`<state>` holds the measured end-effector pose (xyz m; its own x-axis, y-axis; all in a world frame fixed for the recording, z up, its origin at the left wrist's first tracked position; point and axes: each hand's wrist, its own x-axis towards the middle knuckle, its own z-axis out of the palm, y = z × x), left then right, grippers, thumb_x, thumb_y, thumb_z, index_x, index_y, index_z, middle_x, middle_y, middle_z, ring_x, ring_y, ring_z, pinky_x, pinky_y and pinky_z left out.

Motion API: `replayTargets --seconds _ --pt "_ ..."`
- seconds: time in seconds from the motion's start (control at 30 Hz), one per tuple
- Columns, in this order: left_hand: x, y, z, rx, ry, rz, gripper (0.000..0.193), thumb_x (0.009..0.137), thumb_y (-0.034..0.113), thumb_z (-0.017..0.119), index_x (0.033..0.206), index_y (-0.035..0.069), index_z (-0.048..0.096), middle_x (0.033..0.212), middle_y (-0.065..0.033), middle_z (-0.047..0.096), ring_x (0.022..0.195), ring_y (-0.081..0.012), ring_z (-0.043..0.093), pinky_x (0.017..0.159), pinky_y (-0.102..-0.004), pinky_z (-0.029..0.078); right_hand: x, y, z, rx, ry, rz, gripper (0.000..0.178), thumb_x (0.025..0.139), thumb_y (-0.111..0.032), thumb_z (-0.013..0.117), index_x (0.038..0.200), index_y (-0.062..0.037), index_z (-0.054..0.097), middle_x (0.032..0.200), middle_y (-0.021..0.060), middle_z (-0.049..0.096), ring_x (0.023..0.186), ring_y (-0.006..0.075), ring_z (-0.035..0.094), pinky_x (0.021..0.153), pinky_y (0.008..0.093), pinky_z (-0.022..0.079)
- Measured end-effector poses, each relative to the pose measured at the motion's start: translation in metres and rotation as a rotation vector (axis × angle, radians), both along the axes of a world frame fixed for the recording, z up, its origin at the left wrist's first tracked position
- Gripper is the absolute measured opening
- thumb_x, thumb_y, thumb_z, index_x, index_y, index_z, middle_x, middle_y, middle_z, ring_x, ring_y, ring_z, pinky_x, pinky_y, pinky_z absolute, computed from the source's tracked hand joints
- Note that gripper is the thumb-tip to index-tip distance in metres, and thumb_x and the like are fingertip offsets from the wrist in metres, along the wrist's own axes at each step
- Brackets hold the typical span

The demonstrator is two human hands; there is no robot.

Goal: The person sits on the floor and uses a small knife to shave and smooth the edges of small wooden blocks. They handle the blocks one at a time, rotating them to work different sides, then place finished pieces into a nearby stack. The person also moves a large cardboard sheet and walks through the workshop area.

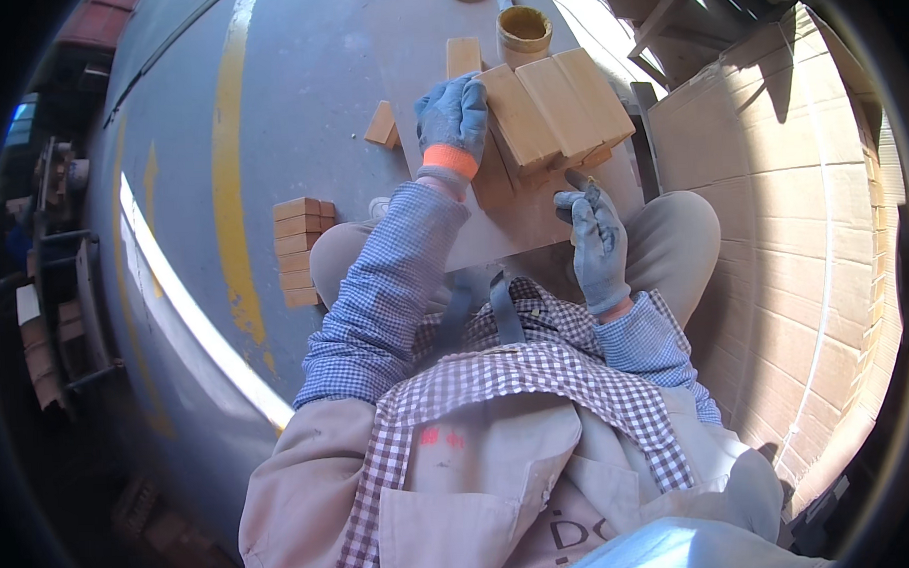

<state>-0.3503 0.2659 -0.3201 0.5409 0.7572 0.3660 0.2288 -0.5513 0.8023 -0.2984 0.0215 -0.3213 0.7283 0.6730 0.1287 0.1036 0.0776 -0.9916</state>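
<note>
The left hand point(454, 119), in a grey-blue knitted glove with orange cuff, curls against the left side of the tan rectangular wooden blocks point(573, 100); whether it grips is hidden. The grey-gloved right hand point(599, 249), bent, its hold unclear, sits farther off, nearward of the blocks. Their long axis slants away leftward. Grey floor point(309, 119) extends left of them; brown cardboard point(772, 203) bounds their right.
</note>
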Motion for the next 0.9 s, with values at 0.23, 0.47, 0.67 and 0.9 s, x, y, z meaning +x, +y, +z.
replayTargets --seconds 0.23,0.47,0.67,0.9 --pt "-0.043 -0.062 -0.017 0.085 -0.154 0.147 0.035 0.102 0.030 0.050 0.123 0.008 0.067 0.113 -0.0134 0.069 0.109 -0.0358 0.059 0.100 -0.0426 0.044 -0.019 0.003 0.016 0.066 0.114 0.049 0.022 0.106 -0.013 0.050 0.116 0.0030 0.059 0.101 0.0066 0.064 0.092 0.0122 0.062 0.086 0.0285 0.053" --pt "-0.103 -0.093 -0.034 -0.612 -0.563 -0.062 0.036 0.103 0.025 0.047 0.127 0.002 0.062 0.115 -0.0089 0.068 0.106 -0.0216 0.063 0.094 -0.0344 0.050 -0.071 -0.010 0.032 0.044 0.093 0.306 0.020 0.106 -0.017 0.051 0.108 0.0004 0.060 0.096 0.0046 0.061 0.084 0.0094 0.057 0.078 0.0258 0.049" --pt "-0.143 -0.142 -0.069 -1.017 -0.644 0.146 0.041 0.109 0.030 0.040 0.144 0.011 0.046 0.128 -0.0068 0.061 0.110 -0.0168 0.064 0.092 -0.0305 0.055 -0.085 -0.010 0.023 -0.168 0.200 0.444 0.024 0.107 -0.021 0.050 0.103 -0.0008 0.062 0.090 0.0033 0.060 0.080 0.0110 0.058 0.076 0.0260 0.049" --pt "-0.153 -0.154 -0.069 -1.300 -0.697 0.087 0.034 0.107 0.030 0.042 0.128 0.006 0.055 0.110 -0.0056 0.065 0.098 -0.0161 0.066 0.087 -0.0301 0.055 -0.084 -0.012 0.016 -0.252 0.274 0.453 0.027 0.107 -0.023 0.051 0.102 0.0006 0.063 0.093 0.0046 0.062 0.082 0.0125 0.060 0.077 0.0267 0.050"
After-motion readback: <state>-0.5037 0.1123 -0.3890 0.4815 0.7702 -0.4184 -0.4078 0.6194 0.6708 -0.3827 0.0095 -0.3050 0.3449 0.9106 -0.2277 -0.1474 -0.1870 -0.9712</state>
